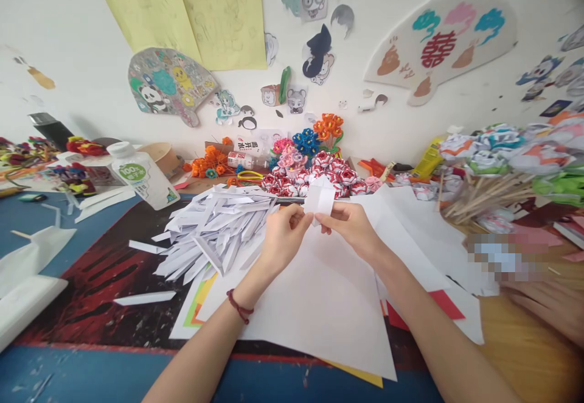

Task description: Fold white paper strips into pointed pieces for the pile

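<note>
Both my hands hold a small folded white paper piece (319,199) above the table's middle. My left hand (283,235), with a red cord on its wrist, pinches the piece's lower left edge. My right hand (351,226) pinches its lower right side. Under my hands lie large white paper sheets (328,299). A heap of several folded white paper strips (214,229) lies just left of my left hand.
A white bottle (143,175) stands at the back left. Paper flowers (314,159) crowd the wall side, and wrapped flowers on wooden sticks (497,171) lie at the right. Another person's hand (547,305) rests at the right edge. White foam pieces (27,275) sit far left.
</note>
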`<state>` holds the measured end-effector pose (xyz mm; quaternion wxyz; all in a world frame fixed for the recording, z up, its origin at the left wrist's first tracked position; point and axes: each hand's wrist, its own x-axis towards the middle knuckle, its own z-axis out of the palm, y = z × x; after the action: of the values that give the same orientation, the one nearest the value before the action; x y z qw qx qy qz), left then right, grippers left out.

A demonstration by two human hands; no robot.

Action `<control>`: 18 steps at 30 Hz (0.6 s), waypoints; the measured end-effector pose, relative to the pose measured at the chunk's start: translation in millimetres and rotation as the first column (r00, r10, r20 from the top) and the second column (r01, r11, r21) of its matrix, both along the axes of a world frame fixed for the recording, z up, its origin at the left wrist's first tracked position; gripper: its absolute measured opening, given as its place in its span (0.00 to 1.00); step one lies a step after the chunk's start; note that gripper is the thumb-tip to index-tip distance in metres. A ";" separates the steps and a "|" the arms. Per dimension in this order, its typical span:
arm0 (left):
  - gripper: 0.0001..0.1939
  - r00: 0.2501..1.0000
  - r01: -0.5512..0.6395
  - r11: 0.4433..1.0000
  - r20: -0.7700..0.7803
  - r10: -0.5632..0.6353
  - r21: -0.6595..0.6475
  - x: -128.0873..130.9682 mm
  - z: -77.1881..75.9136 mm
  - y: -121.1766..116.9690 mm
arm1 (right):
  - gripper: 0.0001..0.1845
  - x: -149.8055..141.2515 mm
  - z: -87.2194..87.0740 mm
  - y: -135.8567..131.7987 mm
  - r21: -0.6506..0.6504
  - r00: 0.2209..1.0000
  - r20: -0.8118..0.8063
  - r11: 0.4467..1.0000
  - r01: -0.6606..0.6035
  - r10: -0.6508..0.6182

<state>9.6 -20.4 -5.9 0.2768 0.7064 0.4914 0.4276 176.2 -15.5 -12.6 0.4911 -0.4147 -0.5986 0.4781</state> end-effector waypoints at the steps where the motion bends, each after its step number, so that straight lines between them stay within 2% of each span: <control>1: 0.13 1.000 0.005 1.000 0.018 -0.005 -0.013 0.3 0.0 -0.4 | 0.12 0.3 -0.3 0.1 0.007 1.000 0.005 1.000 0.008 -0.008; 10: 0.16 0.992 0.067 0.995 0.113 -0.059 -0.072 -0.5 -0.8 0.7 | 0.13 1.1 0.8 -1.0 0.028 0.999 0.016 0.999 0.036 -0.037; 18: 0.14 0.962 0.227 0.965 0.182 -0.201 -0.134 -3.1 -0.6 3.7 | 0.12 0.9 0.8 -0.8 0.037 0.998 -0.026 0.998 0.050 -0.049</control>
<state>6.5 -16.8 -6.4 0.4154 0.6938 0.4185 0.4135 177.2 -16.3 -11.8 0.5180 -0.4141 -0.5907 0.4596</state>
